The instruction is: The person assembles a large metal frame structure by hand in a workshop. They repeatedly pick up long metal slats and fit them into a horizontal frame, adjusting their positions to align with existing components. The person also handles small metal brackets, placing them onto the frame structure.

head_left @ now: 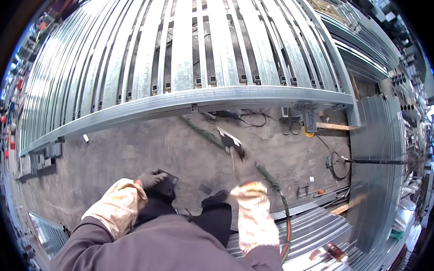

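My left hand, in a dark glove, is closed at the edge of a dark flat rectangular plate in front of my legs. Its fingertips are partly hidden, and the plate's kind is unclear. Farther forward, my right hand is smeared by motion. At its far end is a dark flat piece with a pale edge, which it appears to grip; the kind cannot be made out. A thin pale stick shape runs beside that hand. Pale protective sleeves cover both forearms. Close by on the floor lies a green-sheathed hose.
A large frame of galvanized steel tubes spans the far side. Metal sheets are at the right, with ribbed metal lengths at the lower right. A cable and another hose stretch cross the concrete floor.
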Demonstrator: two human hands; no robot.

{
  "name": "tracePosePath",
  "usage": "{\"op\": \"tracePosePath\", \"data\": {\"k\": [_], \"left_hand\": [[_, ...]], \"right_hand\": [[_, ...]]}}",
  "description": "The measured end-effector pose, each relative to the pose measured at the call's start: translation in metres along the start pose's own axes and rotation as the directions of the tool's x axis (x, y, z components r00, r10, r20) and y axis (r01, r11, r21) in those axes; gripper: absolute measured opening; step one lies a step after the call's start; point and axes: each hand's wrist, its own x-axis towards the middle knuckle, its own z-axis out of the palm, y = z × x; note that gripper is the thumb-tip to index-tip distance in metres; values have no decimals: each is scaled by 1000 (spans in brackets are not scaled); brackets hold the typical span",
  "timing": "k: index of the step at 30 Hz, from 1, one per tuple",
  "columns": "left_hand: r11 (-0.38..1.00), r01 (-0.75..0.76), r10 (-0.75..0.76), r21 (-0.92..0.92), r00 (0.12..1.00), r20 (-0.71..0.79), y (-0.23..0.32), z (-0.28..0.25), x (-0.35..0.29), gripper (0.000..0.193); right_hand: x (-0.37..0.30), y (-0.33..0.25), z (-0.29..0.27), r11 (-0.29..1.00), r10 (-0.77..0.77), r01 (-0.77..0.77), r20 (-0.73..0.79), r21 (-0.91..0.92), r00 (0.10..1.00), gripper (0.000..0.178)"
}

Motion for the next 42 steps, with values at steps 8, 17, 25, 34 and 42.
{"op": "tracePosePath", "data": {"k": [8,17,25,34,42], "left_hand": [[959,-149,72,-240,951,-302,12,-50,-89,17],[942,-56,-12,-330,980,-200,54,-54,-73,16],[953,-265,272,-148,962,28,201,-48,-16,24],[969,-241,234,49,964,129,320,-11,17,29],[979,-103,109,-178,994,22,295,13,26,41]], "right_hand": [[153,-128,36,552,-407,735,643,-394,649,27],[162,-142,65,297,-304,834,782,-465,544,21],[173,-151,77,232,-268,844,803,-483,533,20],[184,-170,86,268,-244,873,848,-407,470,22],[194,-159,85,395,-303,859,836,-327,457,17]]}}
